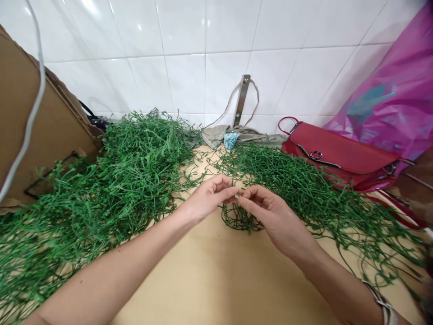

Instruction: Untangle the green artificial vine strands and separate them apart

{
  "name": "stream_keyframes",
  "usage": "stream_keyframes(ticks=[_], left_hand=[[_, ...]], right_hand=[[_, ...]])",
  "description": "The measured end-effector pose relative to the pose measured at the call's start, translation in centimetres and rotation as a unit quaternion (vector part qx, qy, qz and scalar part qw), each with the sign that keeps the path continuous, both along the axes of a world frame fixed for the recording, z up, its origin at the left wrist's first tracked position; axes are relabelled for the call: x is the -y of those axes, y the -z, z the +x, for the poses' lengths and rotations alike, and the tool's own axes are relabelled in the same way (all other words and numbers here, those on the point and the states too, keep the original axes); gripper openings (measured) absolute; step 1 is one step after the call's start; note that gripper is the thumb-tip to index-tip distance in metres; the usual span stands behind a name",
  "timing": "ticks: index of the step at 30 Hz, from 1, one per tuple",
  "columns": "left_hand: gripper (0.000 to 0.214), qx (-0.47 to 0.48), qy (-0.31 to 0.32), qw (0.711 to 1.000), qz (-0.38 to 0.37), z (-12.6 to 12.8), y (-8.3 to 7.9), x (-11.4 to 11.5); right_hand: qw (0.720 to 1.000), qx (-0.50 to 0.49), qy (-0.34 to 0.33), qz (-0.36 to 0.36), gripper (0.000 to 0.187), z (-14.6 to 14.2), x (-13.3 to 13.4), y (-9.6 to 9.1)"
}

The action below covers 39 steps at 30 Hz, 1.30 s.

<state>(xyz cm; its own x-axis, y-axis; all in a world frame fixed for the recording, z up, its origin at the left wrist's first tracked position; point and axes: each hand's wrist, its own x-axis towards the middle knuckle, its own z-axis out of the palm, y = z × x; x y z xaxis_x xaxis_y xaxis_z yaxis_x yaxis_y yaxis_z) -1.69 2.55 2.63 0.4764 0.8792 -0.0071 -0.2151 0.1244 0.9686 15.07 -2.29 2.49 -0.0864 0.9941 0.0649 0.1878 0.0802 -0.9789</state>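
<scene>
My left hand (216, 193) and my right hand (270, 210) meet over the middle of the table, thumbs and fingertips pinched together. A small pale bit (237, 196) shows between the fingertips, too small to name. Just below and behind the fingers lies a small tangle of thin green stems (238, 219), partly hidden by my right hand. A large heap of green stems with small bud-like tips (145, 158) spreads to the left of my hands. Another heap of thin green stems (291, 174) lies to their right.
A cardboard box (37, 113) with a white cable (39, 85) before it stands at left. Against the tiled wall (182, 27) are a small blue-patterned cup (230, 140) and a metal strip (242, 101). A red handbag (345, 153) and purple plastic bag (382, 99) sit at right.
</scene>
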Motion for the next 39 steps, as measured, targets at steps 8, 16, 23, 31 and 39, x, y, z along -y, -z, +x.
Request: stream_keyframes(ticks=[8,16,23,31,39], left_hand=[[0.044,0.069,-0.076,0.975,-0.199,1.7,1.4,0.6],[0.034,0.090,-0.166,0.980,-0.069,2.9,3.3,0.0],[0.035,0.104,-0.148,0.983,0.013,2.2,3.7,0.3],[0.031,0.104,-0.120,0.987,0.017,2.2,3.2,0.5],[0.042,0.145,-0.017,0.986,-0.076,1.6,2.6,0.6]], right_hand=[[0.853,0.334,0.039,0.399,0.019,-0.6,0.4,0.8],[0.751,0.395,-0.017,0.528,0.015,-1.7,2.8,-1.0],[0.695,0.468,0.352,0.418,0.025,5.9,-0.9,-3.5],[0.945,0.273,0.085,0.162,0.036,-1.0,0.8,0.7],[0.951,0.260,0.042,0.165,0.026,-1.4,0.2,1.8]])
